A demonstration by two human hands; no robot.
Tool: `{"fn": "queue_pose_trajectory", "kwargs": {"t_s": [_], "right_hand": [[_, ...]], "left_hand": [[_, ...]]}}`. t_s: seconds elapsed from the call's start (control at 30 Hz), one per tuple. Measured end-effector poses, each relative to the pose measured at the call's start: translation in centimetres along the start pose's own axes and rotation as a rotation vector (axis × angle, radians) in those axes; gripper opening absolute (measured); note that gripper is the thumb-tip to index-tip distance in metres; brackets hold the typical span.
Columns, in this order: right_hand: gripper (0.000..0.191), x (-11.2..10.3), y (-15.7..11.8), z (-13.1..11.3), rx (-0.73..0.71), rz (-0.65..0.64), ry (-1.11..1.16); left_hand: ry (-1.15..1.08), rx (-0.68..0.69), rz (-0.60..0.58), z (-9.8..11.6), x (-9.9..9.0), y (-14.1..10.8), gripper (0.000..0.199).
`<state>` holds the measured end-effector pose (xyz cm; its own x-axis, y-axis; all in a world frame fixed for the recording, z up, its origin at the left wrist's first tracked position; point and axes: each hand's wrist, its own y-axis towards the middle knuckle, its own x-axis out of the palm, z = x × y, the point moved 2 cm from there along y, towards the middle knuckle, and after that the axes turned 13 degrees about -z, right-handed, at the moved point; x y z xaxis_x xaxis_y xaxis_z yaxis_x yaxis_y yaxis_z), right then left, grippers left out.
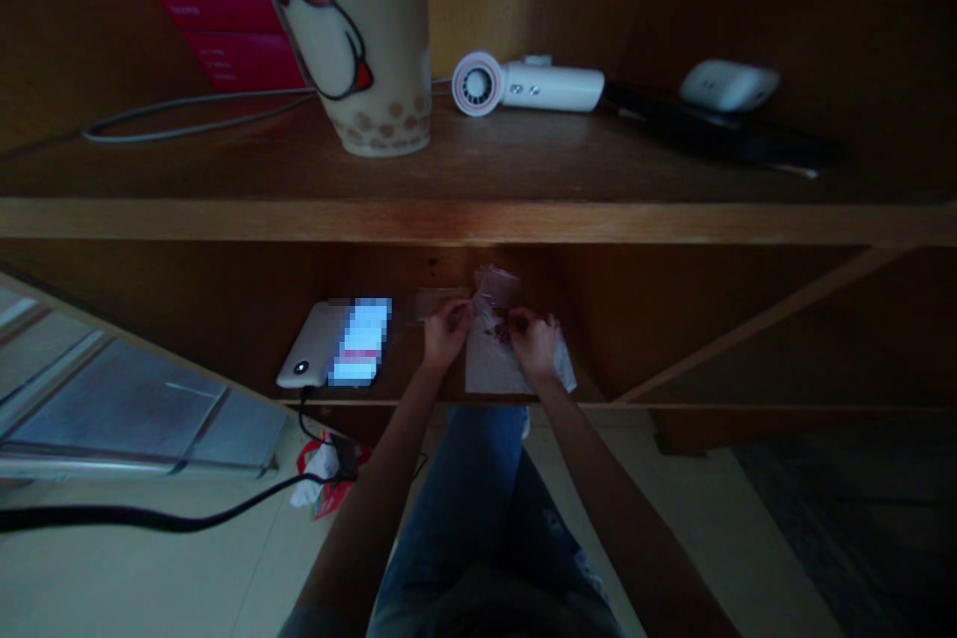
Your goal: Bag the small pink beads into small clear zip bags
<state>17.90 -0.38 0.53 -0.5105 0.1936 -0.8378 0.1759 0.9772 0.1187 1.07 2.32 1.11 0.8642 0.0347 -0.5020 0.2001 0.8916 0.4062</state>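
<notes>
On the lower shelf lies a white tissue-like sheet [493, 375] with a small cluster of dark reddish bits [499, 329], perhaps beads, on it. A crumpled clear plastic bag [496, 285] sits at its far end. My left hand [446, 333] is closed in a pinch at the left edge of the bag; what its fingertips hold is too small to tell. Over the sheet's right side, my right hand [535, 345] pinches beside the reddish bits, its grasp equally unclear. Another flat clear plastic piece [430, 303] lies just beyond my left hand.
Left of my hands, a phone [360, 344] with a lit screen rests by a pale device [305, 344] with a cable. The upper shelf [523, 164] overhangs, bearing a bubble tea cup [381, 50], a white handheld fan [553, 88] and a white mouse-like object [729, 85].
</notes>
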Motion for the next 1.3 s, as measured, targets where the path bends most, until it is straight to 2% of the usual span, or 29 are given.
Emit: {"fn": "queue_pose_trajectory", "kwargs": {"t_s": [0.4, 0.63, 0.93, 1.07, 1.3], "right_hand": [[0.017, -0.1, 0.0, 0.0, -0.023, 0.035, 0.027], [0.014, -0.4, -0.2, 0.0, -0.137, 0.088, 0.332], [0.009, 0.3, 0.0, -0.3, -0.234, -0.079, 0.69], [0.009, 0.8, 0.2, 0.0, -0.269, -0.077, 0.766], [0.011, 0.8, 0.0, -0.1, -0.236, -0.105, 0.847]], "left_hand": [[0.003, 0.003, 0.0, 0.4, -0.1, 0.0, 0.012], [0.092, 0.059, -0.114, 0.4, 0.3, 0.0, 0.014], [0.087, 0.032, -0.219, 0.0, 0.8, -0.1, 0.015], [0.085, 0.019, -0.22, 0.0, 0.8, -0.1, 0.015], [0.094, 0.022, -0.213, 0.2, 0.6, 0.0, 0.014]]}}
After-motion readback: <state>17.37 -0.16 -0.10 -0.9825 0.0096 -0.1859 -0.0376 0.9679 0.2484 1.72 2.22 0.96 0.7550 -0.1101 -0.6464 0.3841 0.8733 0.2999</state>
